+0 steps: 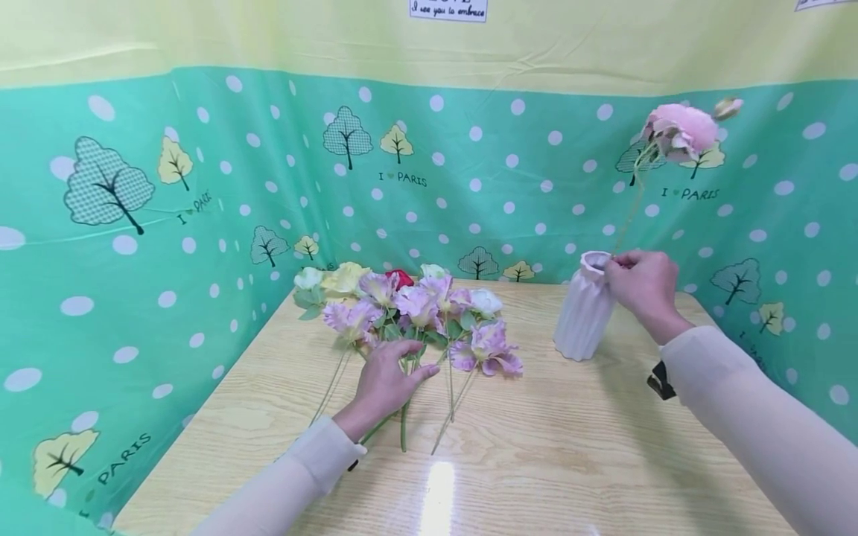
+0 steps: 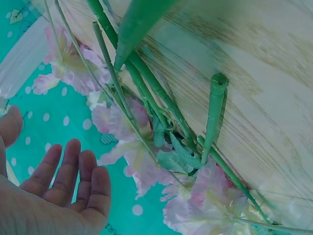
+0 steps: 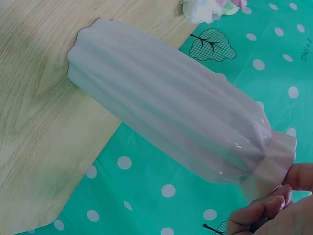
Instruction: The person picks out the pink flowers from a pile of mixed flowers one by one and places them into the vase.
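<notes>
At the neck of a white ribbed vase (image 1: 582, 320), my right hand (image 1: 645, 286) pinches the thin stem of a pink flower (image 1: 682, 130) with a small bud. The bloom stands high above the vase. In the right wrist view, thumb and fingertips (image 3: 261, 208) are right at the rim; the stem's lower end is hidden. My left hand (image 1: 385, 380) hovers over the stems of the lying flowers, fingers spread and slightly bent. In the left wrist view that palm (image 2: 54, 210) holds nothing, beside green stems (image 2: 161, 93) and light purple blooms (image 2: 134, 156).
Several purple flowers (image 1: 418, 305), a yellow one (image 1: 345, 278), a red one (image 1: 400, 278) and white ones (image 1: 485, 301) lie heaped on the wooden table (image 1: 523, 454), stems toward me. A green dotted curtain (image 1: 509, 164) encloses the back and sides.
</notes>
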### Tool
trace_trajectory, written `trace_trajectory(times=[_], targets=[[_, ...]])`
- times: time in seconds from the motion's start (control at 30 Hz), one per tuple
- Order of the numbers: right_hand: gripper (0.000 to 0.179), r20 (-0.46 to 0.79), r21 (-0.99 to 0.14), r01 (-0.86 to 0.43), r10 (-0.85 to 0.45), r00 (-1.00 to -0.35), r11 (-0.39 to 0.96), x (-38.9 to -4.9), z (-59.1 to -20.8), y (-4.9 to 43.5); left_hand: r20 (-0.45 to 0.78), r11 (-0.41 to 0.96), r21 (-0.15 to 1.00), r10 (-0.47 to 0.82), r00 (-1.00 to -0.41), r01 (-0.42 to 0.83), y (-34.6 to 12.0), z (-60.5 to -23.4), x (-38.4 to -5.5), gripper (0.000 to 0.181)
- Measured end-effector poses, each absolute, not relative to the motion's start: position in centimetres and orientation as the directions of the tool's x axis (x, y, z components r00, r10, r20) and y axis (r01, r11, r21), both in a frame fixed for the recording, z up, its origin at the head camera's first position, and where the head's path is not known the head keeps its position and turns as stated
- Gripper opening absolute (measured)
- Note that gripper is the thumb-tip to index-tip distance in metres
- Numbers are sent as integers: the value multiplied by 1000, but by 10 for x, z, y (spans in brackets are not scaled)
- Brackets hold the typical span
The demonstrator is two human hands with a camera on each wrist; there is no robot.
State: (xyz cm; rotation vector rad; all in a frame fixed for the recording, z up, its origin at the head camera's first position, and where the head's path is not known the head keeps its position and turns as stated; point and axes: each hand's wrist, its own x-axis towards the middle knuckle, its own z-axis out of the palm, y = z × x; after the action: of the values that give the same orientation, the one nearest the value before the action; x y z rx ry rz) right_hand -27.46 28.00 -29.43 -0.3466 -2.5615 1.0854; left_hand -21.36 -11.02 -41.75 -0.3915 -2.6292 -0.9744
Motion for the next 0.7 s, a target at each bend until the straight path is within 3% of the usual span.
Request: trace_trajectory(times=[0.3, 0.7], targets=[[43, 162, -742, 118, 347, -924, 660, -272, -294, 281, 378, 731, 581, 147, -914, 358, -111, -417, -212, 47], [36, 321, -722, 24, 366, -873, 692, -265, -303, 281, 367, 729, 592, 135, -920, 343, -112, -415, -210, 46]])
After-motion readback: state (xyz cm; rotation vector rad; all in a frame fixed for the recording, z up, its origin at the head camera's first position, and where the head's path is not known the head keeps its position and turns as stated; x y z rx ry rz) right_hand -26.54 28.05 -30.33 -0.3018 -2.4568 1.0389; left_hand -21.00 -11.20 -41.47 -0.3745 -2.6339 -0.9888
